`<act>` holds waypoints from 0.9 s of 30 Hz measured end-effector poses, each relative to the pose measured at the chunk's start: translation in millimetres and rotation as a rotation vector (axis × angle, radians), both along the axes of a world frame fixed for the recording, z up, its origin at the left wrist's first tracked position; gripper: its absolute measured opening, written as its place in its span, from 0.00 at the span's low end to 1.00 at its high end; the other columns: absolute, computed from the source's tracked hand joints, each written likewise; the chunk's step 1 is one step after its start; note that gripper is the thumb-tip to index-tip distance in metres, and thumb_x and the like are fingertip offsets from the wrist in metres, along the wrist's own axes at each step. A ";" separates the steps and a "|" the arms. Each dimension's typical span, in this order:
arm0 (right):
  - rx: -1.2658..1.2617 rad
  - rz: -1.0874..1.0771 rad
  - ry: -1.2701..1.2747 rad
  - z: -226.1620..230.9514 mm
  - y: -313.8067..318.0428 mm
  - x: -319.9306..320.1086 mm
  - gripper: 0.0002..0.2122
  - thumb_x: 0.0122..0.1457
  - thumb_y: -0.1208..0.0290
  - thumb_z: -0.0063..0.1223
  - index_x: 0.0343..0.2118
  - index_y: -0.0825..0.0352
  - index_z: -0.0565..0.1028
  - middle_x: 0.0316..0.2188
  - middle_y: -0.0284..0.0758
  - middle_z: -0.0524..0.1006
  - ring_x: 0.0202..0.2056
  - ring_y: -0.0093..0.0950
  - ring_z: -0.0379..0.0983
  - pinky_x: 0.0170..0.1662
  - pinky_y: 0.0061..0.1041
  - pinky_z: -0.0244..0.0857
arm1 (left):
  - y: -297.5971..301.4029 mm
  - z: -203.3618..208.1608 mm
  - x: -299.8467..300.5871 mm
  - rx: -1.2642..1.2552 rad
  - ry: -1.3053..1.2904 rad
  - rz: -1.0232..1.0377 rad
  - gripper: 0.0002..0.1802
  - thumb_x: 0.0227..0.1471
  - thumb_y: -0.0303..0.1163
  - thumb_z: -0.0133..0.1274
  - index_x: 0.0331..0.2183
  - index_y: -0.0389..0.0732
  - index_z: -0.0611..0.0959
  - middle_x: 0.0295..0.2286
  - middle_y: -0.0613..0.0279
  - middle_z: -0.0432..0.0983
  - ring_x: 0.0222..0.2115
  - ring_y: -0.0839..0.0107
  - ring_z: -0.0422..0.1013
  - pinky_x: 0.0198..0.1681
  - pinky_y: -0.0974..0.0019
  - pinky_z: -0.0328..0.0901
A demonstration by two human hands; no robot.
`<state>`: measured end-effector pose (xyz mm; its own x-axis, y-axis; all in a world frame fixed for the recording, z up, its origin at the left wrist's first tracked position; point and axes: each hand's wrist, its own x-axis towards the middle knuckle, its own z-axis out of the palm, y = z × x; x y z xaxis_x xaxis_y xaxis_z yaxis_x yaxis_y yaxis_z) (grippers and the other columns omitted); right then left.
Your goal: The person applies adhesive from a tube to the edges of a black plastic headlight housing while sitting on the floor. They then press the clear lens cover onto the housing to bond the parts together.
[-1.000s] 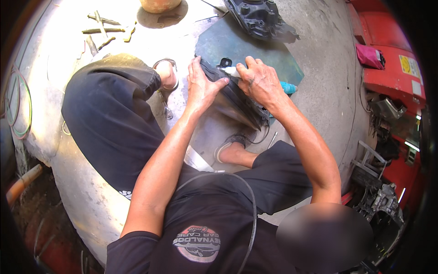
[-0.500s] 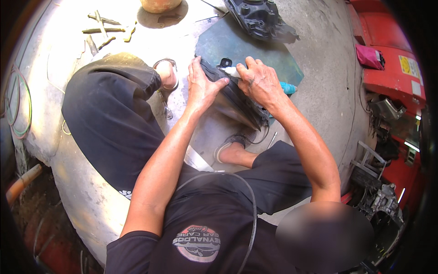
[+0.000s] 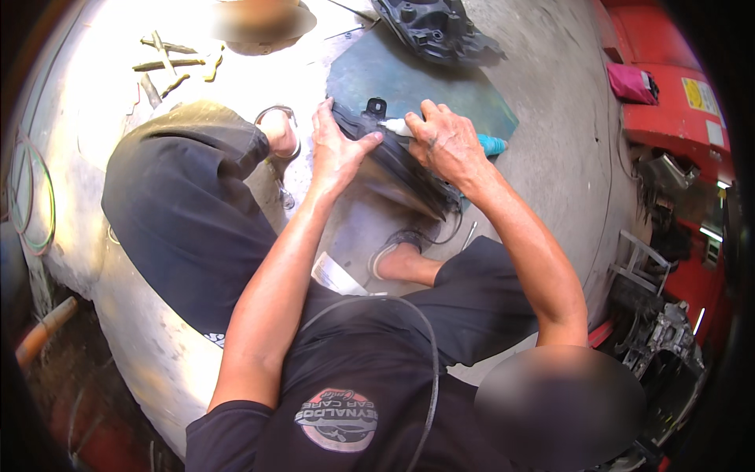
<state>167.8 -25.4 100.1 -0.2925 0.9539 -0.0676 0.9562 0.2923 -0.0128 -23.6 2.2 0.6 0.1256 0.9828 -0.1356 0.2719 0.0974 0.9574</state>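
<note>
A long black car-lamp-like housing point(image 3: 405, 177) lies tilted between my legs, a small holed tab point(image 3: 377, 108) standing up from its far edge. My left hand point(image 3: 338, 153) grips its upper left end, fingers over the far side and thumb on the near side. My right hand point(image 3: 448, 145) is closed around a slim tool point(image 3: 395, 126) with a white front and a teal rear end. The tool's white tip points left and rests at or very near the housing's edge beside the tab. Whether the tip touches cannot be made out.
Beneath the housing lies a blue-green sheet point(image 3: 429, 86), with a second black housing point(image 3: 436, 35) at its far edge. Several sticks or tools point(image 3: 169, 64) lie far left. A white paper point(image 3: 338, 275) is near my lap. Red bodywork point(image 3: 657, 141) and metal parts point(image 3: 668, 346) stand right.
The view has shifted slightly. The housing appears turned a little, its tab now standing clearer. Both hands keep their grips, and the tool stays at the edge near the tab.
</note>
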 end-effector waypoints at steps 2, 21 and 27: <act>0.004 0.001 0.005 0.0 -2.0 1.1 0.12 0.50 0.74 0.58 0.39 0.67 0.79 0.33 0.43 0.74 0.37 0.44 0.77 0.39 0.45 0.74 | -0.3 0.2 -0.1 0.003 0.003 -0.001 0.59 0.39 0.39 0.75 0.64 0.28 0.59 0.60 0.35 0.60 0.62 0.43 0.60 0.67 0.52 0.56; -0.042 -0.124 0.161 -1.0 -12.0 5.7 0.16 0.52 0.72 0.60 0.45 0.67 0.80 0.37 0.45 0.76 0.39 0.46 0.77 0.44 0.44 0.73 | -1.3 10.5 -1.6 -0.039 0.005 -0.007 0.58 0.40 0.38 0.74 0.64 0.27 0.59 0.60 0.34 0.60 0.62 0.43 0.61 0.67 0.53 0.56; -0.097 -0.378 0.652 3.3 -32.0 29.9 0.19 0.54 0.67 0.63 0.48 0.70 0.79 0.42 0.48 0.80 0.42 0.44 0.79 0.47 0.37 0.72 | -5.9 14.3 -3.8 -0.054 0.010 -0.013 0.56 0.42 0.37 0.73 0.65 0.27 0.60 0.59 0.34 0.62 0.62 0.44 0.62 0.67 0.54 0.56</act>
